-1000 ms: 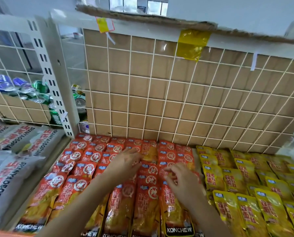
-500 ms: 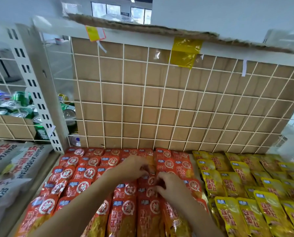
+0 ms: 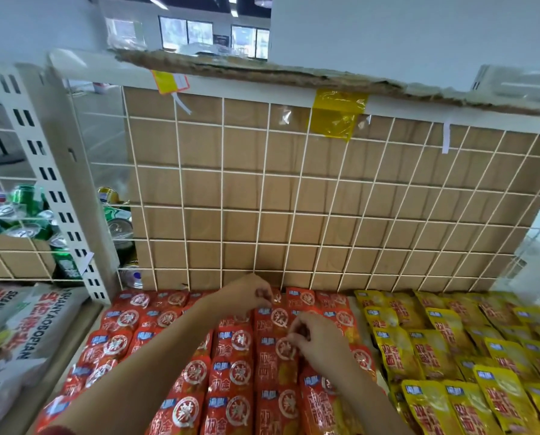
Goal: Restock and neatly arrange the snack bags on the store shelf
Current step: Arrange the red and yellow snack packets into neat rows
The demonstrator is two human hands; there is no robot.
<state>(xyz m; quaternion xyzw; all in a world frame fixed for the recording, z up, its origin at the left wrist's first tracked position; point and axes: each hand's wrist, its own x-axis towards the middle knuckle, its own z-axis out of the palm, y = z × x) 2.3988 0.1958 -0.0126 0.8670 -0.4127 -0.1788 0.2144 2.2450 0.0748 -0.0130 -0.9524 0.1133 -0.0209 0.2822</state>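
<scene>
The red snack bags [image 3: 231, 372] lie in overlapping rows on the shelf [image 3: 61, 375] at the foot of the wire grid [image 3: 294, 199], with yellow bags [image 3: 450, 356] to their right. The left hand [image 3: 246, 296] pinches the top of one right against the grid's foot. The right hand [image 3: 319, 340], a little farther out from the grid, pinches the top edge of another.

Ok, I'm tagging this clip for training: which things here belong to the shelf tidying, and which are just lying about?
In the job: red snack bags, pinched by left hand and right hand; yellow snack bags alongside.
Just lying about: drink cans at the back left, white sacks on the left, yellow tape.
</scene>
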